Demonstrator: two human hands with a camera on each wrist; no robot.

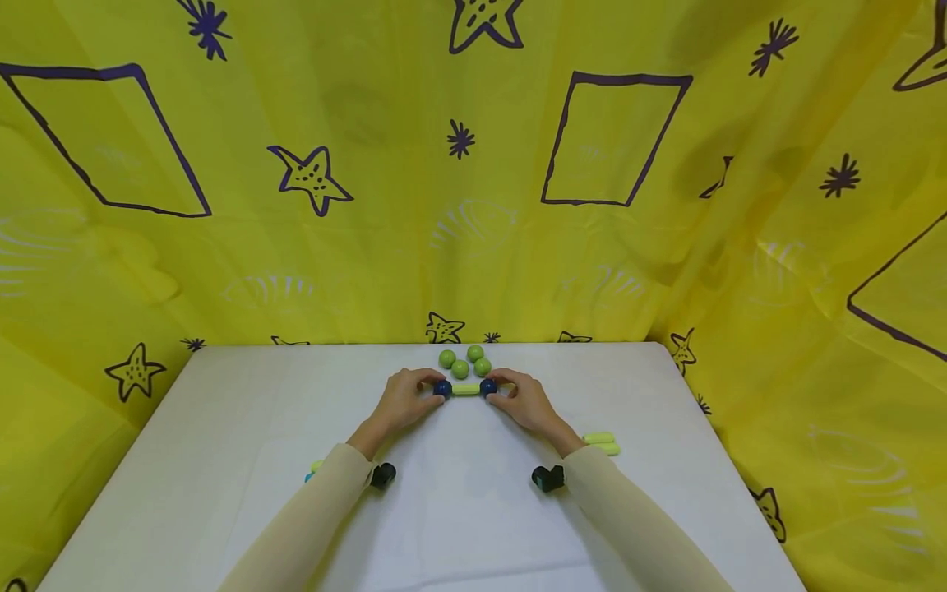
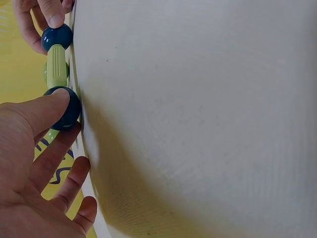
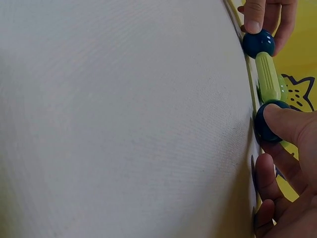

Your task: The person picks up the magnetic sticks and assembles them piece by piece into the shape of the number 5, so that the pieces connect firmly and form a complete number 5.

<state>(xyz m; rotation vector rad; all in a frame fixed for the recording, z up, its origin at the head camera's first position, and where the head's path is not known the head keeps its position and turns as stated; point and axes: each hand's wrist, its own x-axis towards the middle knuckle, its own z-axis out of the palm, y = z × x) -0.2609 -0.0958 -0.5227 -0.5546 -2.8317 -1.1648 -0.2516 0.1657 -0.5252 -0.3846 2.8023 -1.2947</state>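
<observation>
Between the two hands lies a light green ribbed rod (image 1: 466, 390) with a dark blue ball at each end. My left hand (image 1: 405, 400) pinches the left blue ball (image 1: 442, 389) between thumb and fingers. At the other end, my right hand (image 1: 528, 402) pinches the right blue ball (image 1: 488, 387) the same way. Both wrist views show the thumbs pressed on the balls, with the rod (image 2: 57, 67) touching both. Several green balls (image 1: 459, 369) sit just beyond the rod, near the table's far edge.
Two light green rods (image 1: 602, 444) lie by the right forearm on the white table (image 1: 459, 526). Partly hidden behind the left sleeve are a green and a blue piece (image 1: 311, 477). Black wrist devices (image 1: 548, 478) show at both sleeves. A yellow patterned curtain (image 1: 399, 247) surrounds the table.
</observation>
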